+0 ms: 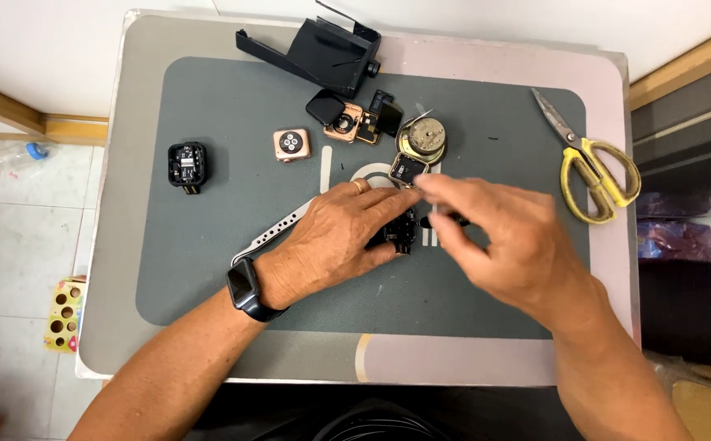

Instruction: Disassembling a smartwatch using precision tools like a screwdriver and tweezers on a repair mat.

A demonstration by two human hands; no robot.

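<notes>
surface: grey work mat (208, 245) on a small table, tiled floor at the left.
left hand (331, 237): presses down on a small black watch module (400, 233) at mid-mat, fingers curled over it; a ring and a dark wristwatch (245, 287) show.
right hand (494, 237): blurred, fingertips pinched narrow just above the module; what they hold, i cannot tell.
step: seemingly picking the module apart.
next move: likely calls for a steady brace and a fine pull.
nearby: rose-gold watch case (291, 144), black opened module (187, 165), round brass movement (423, 137), yellow scissors (592, 167), black plastic housing (323, 53).
</notes>
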